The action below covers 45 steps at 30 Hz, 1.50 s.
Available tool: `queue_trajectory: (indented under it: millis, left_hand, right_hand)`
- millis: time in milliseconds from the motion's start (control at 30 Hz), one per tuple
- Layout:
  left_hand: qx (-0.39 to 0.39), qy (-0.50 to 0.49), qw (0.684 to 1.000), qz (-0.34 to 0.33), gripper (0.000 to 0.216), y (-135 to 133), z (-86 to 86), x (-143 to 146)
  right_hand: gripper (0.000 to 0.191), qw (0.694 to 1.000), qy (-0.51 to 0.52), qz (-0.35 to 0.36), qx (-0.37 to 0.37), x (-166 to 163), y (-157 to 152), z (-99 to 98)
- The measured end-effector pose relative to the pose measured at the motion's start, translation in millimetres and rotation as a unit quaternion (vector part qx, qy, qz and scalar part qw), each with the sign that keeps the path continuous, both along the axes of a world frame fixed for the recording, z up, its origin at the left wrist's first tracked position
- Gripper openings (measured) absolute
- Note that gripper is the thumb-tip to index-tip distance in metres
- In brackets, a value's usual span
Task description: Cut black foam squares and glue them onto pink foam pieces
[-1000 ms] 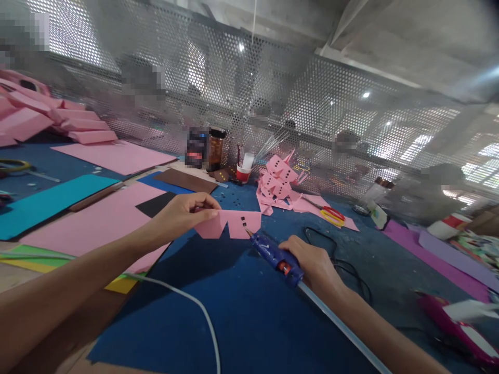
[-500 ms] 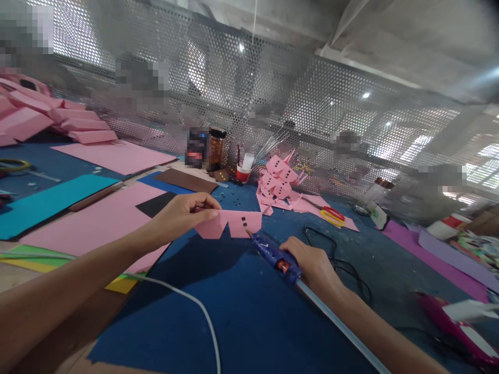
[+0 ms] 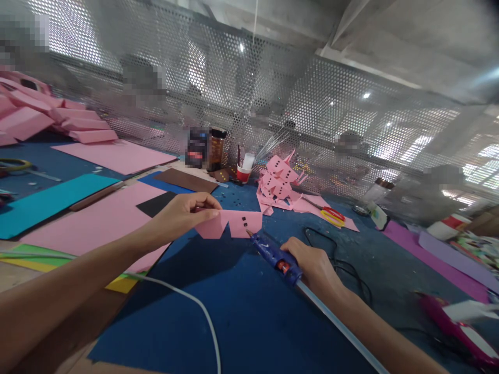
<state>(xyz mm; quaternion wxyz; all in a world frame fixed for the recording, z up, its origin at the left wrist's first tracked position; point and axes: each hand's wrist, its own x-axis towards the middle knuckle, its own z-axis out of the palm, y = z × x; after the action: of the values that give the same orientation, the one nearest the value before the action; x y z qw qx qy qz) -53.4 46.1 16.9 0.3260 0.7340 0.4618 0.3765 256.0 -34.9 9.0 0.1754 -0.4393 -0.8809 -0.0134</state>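
My left hand (image 3: 183,214) pinches the left end of a pink paper cut-out (image 3: 233,223) with small black squares on it, holding it just above the blue table mat (image 3: 241,306). My right hand (image 3: 315,265) is wrapped round a blue glue gun (image 3: 275,255) with a clear glue stick (image 3: 339,327) sticking out of its back. The gun's nozzle touches the lower edge of the pink cut-out.
A pile of finished pink cut-outs (image 3: 278,179) lies behind, with red-and-yellow scissors (image 3: 332,214) to its right. Pink, teal and black paper sheets (image 3: 89,218) cover the left. A white cable (image 3: 187,301) and a black cord (image 3: 351,270) cross the mat. A perforated metal screen (image 3: 312,104) stands behind.
Almost nothing has moved. The right hand and glue gun have shifted very slightly, with the nozzle staying at the cut-out's lower edge.
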Motion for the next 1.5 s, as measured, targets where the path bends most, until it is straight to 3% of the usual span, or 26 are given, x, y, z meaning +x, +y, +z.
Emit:
queue_trajectory:
  millis: [267, 800, 1500]
  left_hand:
    - [0.003, 0.001, 1.0, -0.001, 0.025, 2.5, -2.9, -2.4]
    - [0.002, 0.0, 1.0, -0.001, 0.024, 3.5, -3.7, -2.0]
    - [0.013, 0.009, 1.0, -0.004, 0.026, -1.1, 1.5, -0.4]
  right_hand:
    - [0.009, 1.0, 0.003, -0.007, -0.006, 1.1, 1.3, -2.4]
    - [0.017, 1.0, 0.003, -0.002, 0.026, 2.9, 1.8, -7.0]
    - [0.005, 1.0, 0.002, -0.005, 0.012, 2.0, -0.3, -3.5]
